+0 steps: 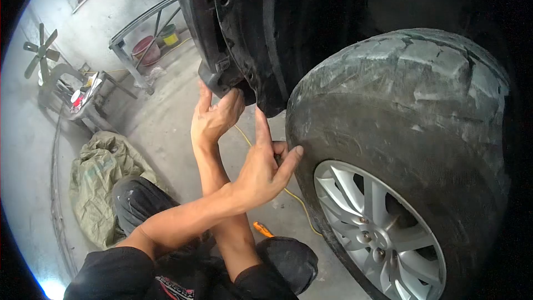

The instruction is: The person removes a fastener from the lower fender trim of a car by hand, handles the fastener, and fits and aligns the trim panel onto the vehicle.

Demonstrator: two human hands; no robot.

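My forearms cross in front of the car's wheel arch. My right hand (217,115), the farther one, grips the lower corner of the black bumper (195,16), its thumb on the outer side and its fingers curled at the inner edge. My left hand (258,169) reaches over from the left, its index finger stretched up to the bottom tip of the black wheel arch liner (269,91). Its thumb sticks out toward the tire (388,116), and the other fingers are partly curled and hidden. A dark gap shows between bumper and liner above my fingers.
The worn tire with its silver alloy wheel (383,233) fills the right side. An orange-handled tool (262,229) and a yellow cable (300,205) lie on the concrete floor. Left are a crumpled green cover (102,189), a cluttered chair (83,97), a metal frame (125,58) and buckets (146,50).
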